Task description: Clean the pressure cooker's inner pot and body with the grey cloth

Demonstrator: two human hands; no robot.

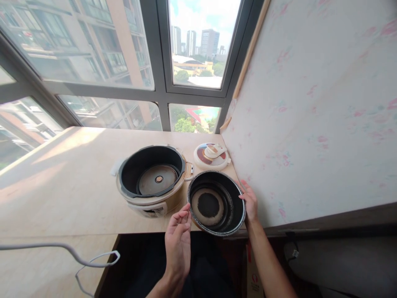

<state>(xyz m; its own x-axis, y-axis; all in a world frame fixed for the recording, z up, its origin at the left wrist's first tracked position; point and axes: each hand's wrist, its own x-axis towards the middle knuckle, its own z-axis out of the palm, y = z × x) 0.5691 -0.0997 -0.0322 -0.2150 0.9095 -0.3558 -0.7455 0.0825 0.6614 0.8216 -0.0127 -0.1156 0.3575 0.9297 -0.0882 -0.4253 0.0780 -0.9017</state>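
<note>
A round black inner pot (228, 203) with a pale, worn ring on its bottom is tilted towards me at the table's front edge. My right hand (249, 201) grips its right side, thumb over the rim. At the left side of the rim is my left hand (179, 238), palm turned up and fingers loosely bent. Its fingertips meet the rim, but no grip shows. Left of the pot stands an electric pressure cooker body (149, 201), uncovered, its heating plate (158, 179) showing inside. The cooker's lid (212, 156) lies behind the inner pot.
The pale wooden table (77, 194) runs along the window (198, 93). A flowered wall (310, 124) rises close on the right. A grey cable (62, 247) crosses the lower left. Below the table's edge, a cardboard box (254, 275) stands beside my right forearm.
</note>
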